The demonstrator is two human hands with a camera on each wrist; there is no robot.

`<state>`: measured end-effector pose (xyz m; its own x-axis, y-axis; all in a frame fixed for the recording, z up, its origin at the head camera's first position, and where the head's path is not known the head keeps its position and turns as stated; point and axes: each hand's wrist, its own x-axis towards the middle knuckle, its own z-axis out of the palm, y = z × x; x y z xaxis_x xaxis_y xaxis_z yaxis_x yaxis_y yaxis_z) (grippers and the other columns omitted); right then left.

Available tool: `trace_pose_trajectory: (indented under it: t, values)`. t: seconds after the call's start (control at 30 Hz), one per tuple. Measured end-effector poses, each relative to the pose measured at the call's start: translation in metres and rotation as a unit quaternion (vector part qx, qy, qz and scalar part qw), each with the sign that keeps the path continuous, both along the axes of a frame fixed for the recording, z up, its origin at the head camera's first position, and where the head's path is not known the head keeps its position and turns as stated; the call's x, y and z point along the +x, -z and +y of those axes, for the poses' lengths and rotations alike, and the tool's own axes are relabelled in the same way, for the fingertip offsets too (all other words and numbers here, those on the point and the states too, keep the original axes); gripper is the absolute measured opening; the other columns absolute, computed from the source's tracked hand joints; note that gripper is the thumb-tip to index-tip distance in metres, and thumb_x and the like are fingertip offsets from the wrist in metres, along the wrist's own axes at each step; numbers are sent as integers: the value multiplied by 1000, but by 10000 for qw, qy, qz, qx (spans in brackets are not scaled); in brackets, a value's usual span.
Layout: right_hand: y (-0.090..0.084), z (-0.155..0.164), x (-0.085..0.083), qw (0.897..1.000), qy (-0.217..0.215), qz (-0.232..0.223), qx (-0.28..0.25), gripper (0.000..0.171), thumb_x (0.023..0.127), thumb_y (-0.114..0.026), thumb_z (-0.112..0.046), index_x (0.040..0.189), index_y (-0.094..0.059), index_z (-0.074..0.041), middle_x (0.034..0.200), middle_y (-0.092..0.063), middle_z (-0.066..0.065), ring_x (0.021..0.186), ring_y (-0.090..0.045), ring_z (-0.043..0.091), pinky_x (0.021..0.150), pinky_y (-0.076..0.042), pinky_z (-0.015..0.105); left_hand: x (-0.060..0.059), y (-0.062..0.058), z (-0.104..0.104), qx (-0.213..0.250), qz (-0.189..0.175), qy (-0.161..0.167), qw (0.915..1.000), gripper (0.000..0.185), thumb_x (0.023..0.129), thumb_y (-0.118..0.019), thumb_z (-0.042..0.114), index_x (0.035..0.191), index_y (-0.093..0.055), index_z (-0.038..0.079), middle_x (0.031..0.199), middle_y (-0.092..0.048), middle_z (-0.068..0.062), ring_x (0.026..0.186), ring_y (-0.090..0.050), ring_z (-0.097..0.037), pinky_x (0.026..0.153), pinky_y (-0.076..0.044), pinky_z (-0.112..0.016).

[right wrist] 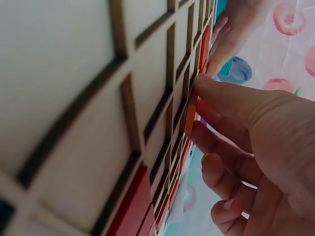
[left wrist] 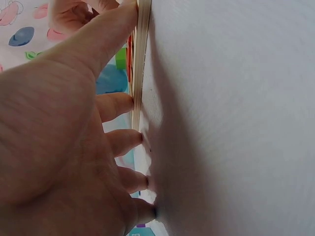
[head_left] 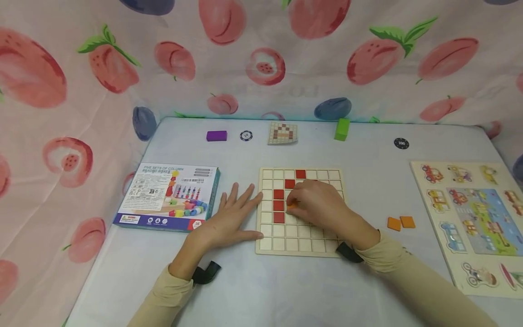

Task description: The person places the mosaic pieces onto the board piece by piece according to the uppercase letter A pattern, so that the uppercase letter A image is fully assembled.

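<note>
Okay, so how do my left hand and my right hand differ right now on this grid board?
The left hand lies flat with fingers spread on the table, fingertips against the grid board at its left edge, holding nothing. The right hand rests over the board's cells with fingers curled, pinching an orange tile beside the red tiles. Both wear beige sleeves and dark wrist straps.

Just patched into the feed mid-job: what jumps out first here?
The wooden grid board at table centre, with red tiles in its cells. The right hand pinches an orange tile over it while the left hand lies flat against its left edge. Two spare orange tiles lie to the right.
</note>
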<state>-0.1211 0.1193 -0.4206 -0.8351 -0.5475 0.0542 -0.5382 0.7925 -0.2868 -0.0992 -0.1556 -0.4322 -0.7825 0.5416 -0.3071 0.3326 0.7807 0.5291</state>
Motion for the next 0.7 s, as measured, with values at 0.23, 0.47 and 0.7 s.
trace_pose_trajectory:
  t: [0.23,0.47,0.7]
  values:
    - [0,3,2,9987,-450,187,163,13,89,-87,-28,101,-86,-23,104,-80,-7,100,-72,16,79,-64,36,1,0,0,-13,43,0,10000,99,94,-77,54,171,-25,20,183,-2,-7,167,15,-45,131,4,-73]
    - [1,17,10,9993,-336,91,128,16,90,-86,-25,105,-86,-21,107,-80,-4,104,-72,18,86,-63,38,2,3,1,7,-29,15,10000,100,94,-76,55,172,-23,21,183,0,-6,167,17,-43,132,6,-71]
    - [1,64,32,9989,441,-113,-71,15,89,-87,-26,104,-83,-26,111,-77,-6,107,-70,18,87,-62,42,1,2,0,-76,77,41,9999,100,94,-77,54,172,-23,20,183,-1,-8,167,16,-44,131,4,-72]
